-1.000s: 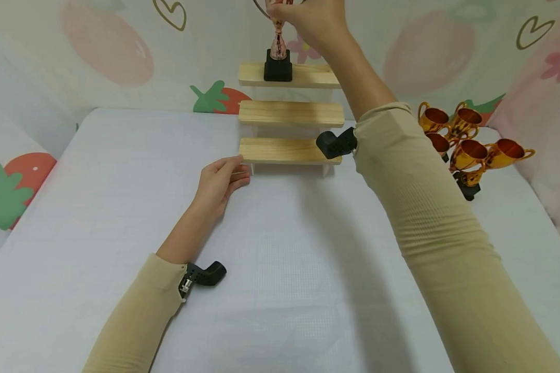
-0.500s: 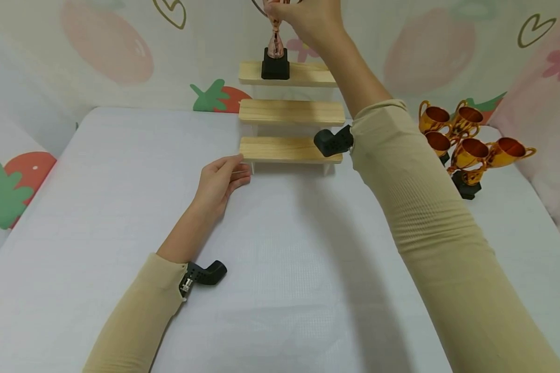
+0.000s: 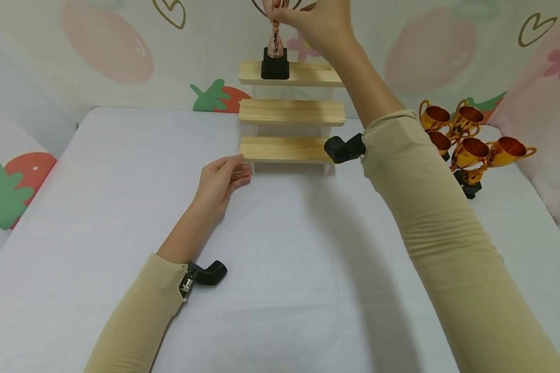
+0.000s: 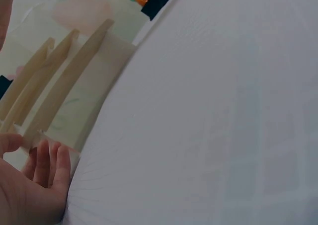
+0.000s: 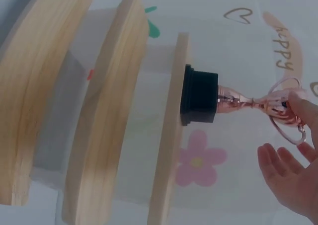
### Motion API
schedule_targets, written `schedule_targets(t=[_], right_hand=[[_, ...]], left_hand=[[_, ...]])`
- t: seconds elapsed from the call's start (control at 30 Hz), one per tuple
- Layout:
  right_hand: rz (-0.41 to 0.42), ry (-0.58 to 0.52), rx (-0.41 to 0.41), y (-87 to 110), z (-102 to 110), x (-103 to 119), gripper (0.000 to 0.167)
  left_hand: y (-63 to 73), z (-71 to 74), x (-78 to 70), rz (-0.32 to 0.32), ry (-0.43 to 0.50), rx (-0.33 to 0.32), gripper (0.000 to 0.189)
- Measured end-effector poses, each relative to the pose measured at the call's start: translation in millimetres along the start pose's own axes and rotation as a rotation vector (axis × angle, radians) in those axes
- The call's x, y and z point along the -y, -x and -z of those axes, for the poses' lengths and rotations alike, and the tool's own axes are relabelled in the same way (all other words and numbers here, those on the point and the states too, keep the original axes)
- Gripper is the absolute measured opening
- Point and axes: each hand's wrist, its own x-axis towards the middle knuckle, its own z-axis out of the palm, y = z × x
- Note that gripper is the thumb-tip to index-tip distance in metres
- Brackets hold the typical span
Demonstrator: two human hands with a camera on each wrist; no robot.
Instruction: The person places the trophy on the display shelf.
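A rose-gold trophy cup (image 3: 276, 41) with a black base stands upright on the top tier of a three-tier wooden display stand (image 3: 291, 112). My right hand (image 3: 324, 23) is at the cup, partly cut off by the head view's top edge. In the right wrist view, the thumb (image 5: 298, 103) lies against the cup while the other fingers (image 5: 278, 160) are spread away from it. My left hand (image 3: 219, 184) holds the left end of the stand's lowest tier. The left wrist view has its thumb (image 4: 11, 141) on the board's end and the fingers beside the leg.
Several gold trophy cups (image 3: 470, 150) stand clustered at the table's back right, partly behind the right sleeve (image 3: 429, 217). A white cloth (image 3: 270, 269) covers the table. Behind the stand hangs a printed backdrop (image 3: 205, 46) with strawberries, hearts and flowers.
The trophy has shifted slightly left on the top tier and then stayed put. My right hand's fingers have loosened from the cup, its wrist moving right. The left hand has stayed in place.
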Motion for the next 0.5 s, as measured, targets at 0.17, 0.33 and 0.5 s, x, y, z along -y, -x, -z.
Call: schedule_targets(t=[0.17,0.33,0.5], right_hand=[[-0.027,0.003,-0.016,7.9,9.2,-7.4,0.073],[-0.087,-0.034,-0.011,16.4,15.8,-12.2,0.072],[-0.129,-0.049,-0.011,26.4,20.6,-15.2,0.074]], left_hand=[[0.3,-0.4,-0.6,0.005,0.004,-0.004,0.017],[0.7,0.2,-0.5,0.005,0.005,-0.010,0.016],[1.0,1.0,-0.3,0.001,0.020,0.000,0.013]])
